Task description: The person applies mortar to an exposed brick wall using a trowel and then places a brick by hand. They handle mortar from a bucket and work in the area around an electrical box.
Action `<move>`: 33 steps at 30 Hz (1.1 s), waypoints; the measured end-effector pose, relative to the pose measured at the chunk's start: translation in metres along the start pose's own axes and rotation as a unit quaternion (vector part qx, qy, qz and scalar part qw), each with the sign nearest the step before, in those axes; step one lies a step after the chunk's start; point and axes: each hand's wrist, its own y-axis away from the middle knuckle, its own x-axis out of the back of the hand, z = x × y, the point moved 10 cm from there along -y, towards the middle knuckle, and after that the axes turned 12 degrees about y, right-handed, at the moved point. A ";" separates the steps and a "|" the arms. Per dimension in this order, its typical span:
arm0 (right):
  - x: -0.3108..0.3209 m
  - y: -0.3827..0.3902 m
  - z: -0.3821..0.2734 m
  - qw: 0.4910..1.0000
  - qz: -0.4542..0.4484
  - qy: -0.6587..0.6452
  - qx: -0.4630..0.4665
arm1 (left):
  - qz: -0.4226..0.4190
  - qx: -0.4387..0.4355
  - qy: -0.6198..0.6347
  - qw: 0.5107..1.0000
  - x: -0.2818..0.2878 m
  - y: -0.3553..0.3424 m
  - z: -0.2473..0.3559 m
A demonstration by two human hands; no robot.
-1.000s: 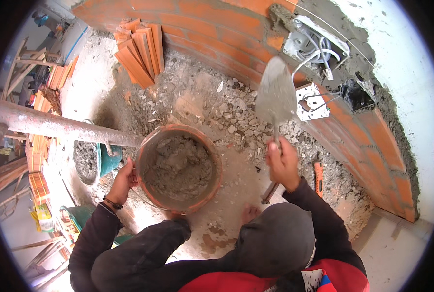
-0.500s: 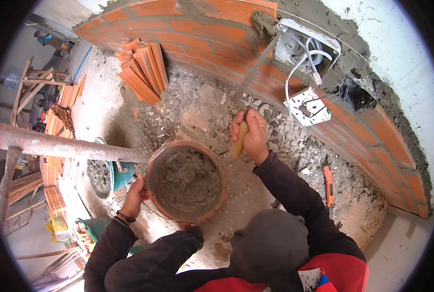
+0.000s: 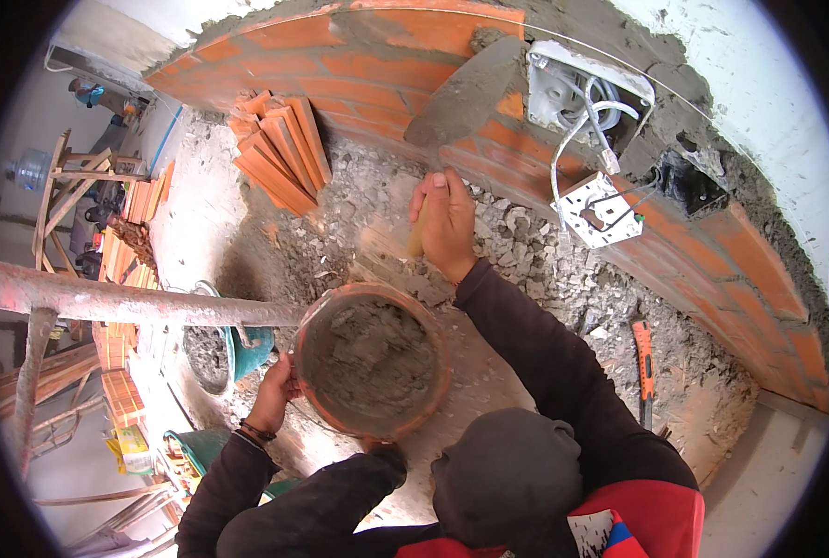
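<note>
Fingers of R hand point(image 3: 444, 228) are closed round yellowish handle of a trowel point(image 3: 468, 91), thumb lying up along it, seen in head view. Blade points up & to the right, in front of brick wall point(image 3: 387, 67) near its top edge, just left of a white elec. box point(image 3: 573, 88) w/ coiled cables; can't tell if blade touches wall.

L hand point(image 3: 270, 398) is at left side of a round bucket point(image 3: 442, 372), fingers curled on the rim; how firm, can't tell. Bucket stands approx. mid-view, below R hand, holding grey mortar point(image 3: 373, 358) w/ a lumpy surface.

White perforated plate point(image 3: 599, 210) hangs below elec. box w/ wires by it, in front of wall. Rubble point(image 3: 517, 237) lies along foot of wall; orange-handled knife point(image 3: 643, 358) is on the ground to the right, well apart from both hands. Stack of orange bricks point(image 3: 280, 153) sits upper left, nr wall. Pale pole point(image 3: 145, 305) runs in from left edge toward bucket's rim; green bucket point(image 3: 252, 352), also w/ grey mix, is just below it, left of the main one.
</note>
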 end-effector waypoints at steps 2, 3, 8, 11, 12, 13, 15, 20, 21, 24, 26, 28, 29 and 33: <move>-0.001 -0.002 -0.001 1.000 0.002 0.026 -0.001 | 0.000 0.001 0.000 1.000 -0.003 0.001 0.001; -0.001 -0.001 -0.002 0.999 -0.002 0.035 -0.006 | -0.002 -0.001 -0.002 1.000 -0.004 0.002 0.002; 0.000 0.001 0.001 0.997 -0.014 0.077 -0.009 | -0.013 -0.002 -0.010 1.000 -0.012 0.005 0.006; -0.009 0.003 0.008 0.995 -0.071 -0.008 -0.062 | -0.014 -0.001 -0.006 1.000 -0.009 0.005 0.004; -0.015 0.003 0.008 0.990 -0.085 -0.056 -0.097 | -0.011 0.000 -0.008 1.000 -0.007 0.004 0.003; -0.020 0.004 0.010 0.981 -0.099 -0.104 -0.131 | -0.009 0.002 -0.011 1.000 -0.005 0.004 0.002; -0.030 0.003 0.017 0.958 -0.160 -0.166 -0.171 | -0.006 0.001 -0.016 1.000 -0.002 0.002 0.000; -0.044 0.009 0.019 0.885 -0.297 -0.291 -0.208 | 0.003 0.002 -0.021 1.000 0.003 0.001 -0.001; -0.045 0.015 0.017 0.863 -0.320 -0.320 -0.224 | 0.001 -0.001 -0.019 1.000 0.003 0.001 -0.002; -0.041 0.040 0.001 0.798 -0.379 -0.388 -0.262 | -0.006 -0.008 -0.017 1.000 0.000 0.001 0.000; -0.031 0.065 -0.011 0.771 -0.410 -0.383 -0.301 | -0.012 -0.011 -0.013 1.000 -0.005 0.001 0.003; -0.013 0.093 -0.016 0.757 -0.439 -0.330 -0.355 | -0.005 -0.005 -0.012 1.000 -0.003 0.002 0.001; -0.004 0.108 -0.018 0.760 -0.469 -0.265 -0.363 | -0.002 -0.002 -0.010 1.000 0.000 0.002 0.000; 0.022 0.133 -0.043 0.785 -0.580 0.103 -0.192 | 0.012 0.002 0.001 1.000 0.005 -0.003 -0.004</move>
